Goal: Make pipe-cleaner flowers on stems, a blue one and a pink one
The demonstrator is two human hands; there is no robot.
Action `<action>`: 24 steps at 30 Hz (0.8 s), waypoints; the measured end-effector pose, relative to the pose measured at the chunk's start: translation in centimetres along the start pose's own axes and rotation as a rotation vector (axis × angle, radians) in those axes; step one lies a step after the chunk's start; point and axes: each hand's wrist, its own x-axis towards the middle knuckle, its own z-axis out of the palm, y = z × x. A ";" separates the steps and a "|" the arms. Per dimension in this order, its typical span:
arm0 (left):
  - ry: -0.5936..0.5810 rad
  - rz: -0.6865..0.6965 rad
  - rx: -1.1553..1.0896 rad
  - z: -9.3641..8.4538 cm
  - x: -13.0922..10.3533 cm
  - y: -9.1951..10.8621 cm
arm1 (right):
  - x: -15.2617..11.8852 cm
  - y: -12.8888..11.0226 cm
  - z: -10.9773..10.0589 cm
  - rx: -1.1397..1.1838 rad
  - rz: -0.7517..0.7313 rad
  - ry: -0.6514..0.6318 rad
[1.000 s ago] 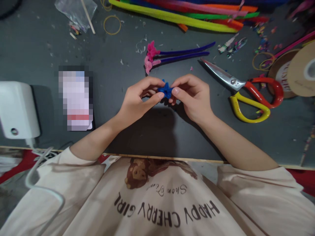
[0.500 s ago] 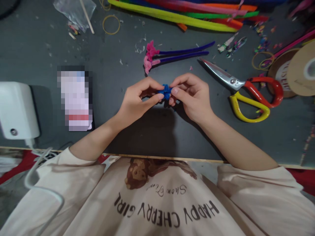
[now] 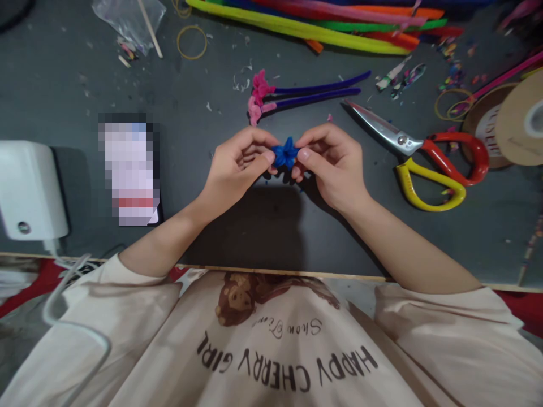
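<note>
A small blue pipe-cleaner flower (image 3: 285,154) with pointed petals is held between my two hands above the dark table. My left hand (image 3: 240,164) pinches its left side with thumb and fingertips. On the other side, the thumb and index finger of my right hand (image 3: 333,161) grip a petal; the remaining fingers curl beneath. Beyond my hands lie two finished-looking pipe-cleaner flowers, a dark pink one (image 3: 262,85) and a light pink one (image 3: 255,107), each on a purple stem. The underside of the blue flower is hidden.
Scissors (image 3: 403,140) with red and yellow handles lie to the right, beside ribbon spools (image 3: 520,121). Colourful pipe cleaners (image 3: 297,31) stretch along the back. At left are a phone (image 3: 129,172) and a white corded device (image 3: 31,189). Rubber bands (image 3: 192,42) and scraps are scattered about.
The blue flower has turned and its petals now show spread in a star shape. My left fingers have shifted slightly left and loosened around it; my right hand has barely moved.
</note>
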 end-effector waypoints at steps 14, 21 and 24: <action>-0.005 0.001 -0.037 0.1 0.0 0.1 | -0.1 0.0 0.1 0.011 -0.012 -0.020; 0.007 -0.001 -0.063 0.2 0.0 -0.1 | 0.1 -0.1 0.1 0.038 0.011 -0.037; 0.012 -0.001 -0.038 0.1 0.0 0.0 | 0.0 -0.2 0.1 0.038 0.036 -0.041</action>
